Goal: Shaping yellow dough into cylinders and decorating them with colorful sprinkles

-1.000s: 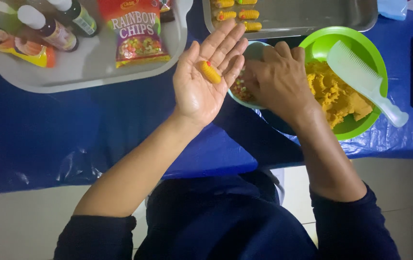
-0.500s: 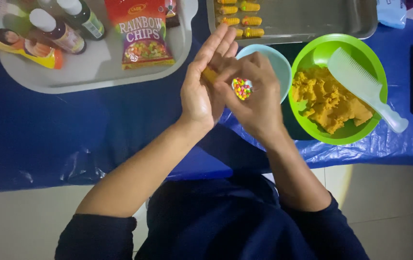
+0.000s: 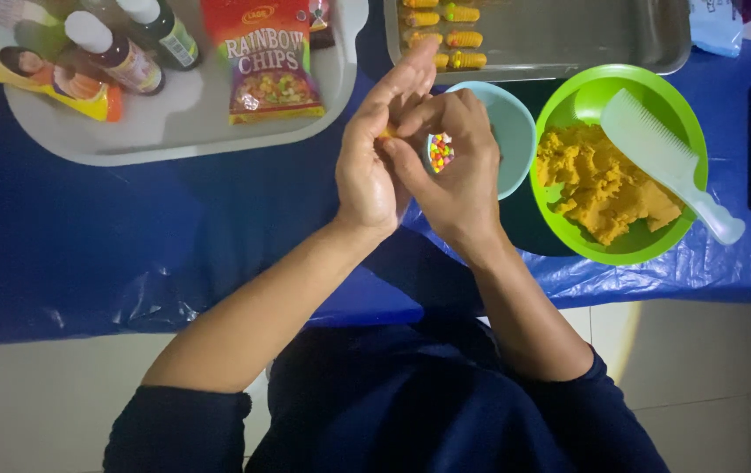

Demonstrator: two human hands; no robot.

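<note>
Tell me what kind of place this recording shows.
Probably a home kitchen or snack-making table: a green bowl of yellow dough, a metal tray of shaped dough pieces, and colouring bottles on a blue plastic cover.

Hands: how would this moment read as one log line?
left hand: cupping orange dough piece | right hand: pressing it | below: pale blue bowl, coloured sprinkles

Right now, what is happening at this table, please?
A person presses a small orange piece of dough between the left hand and the right hand, above a pale blue bowl of coloured sprinkles. A green bowl with orange dough and a white comb stands beside. Shaped pieces lie on a metal tray.
</note>
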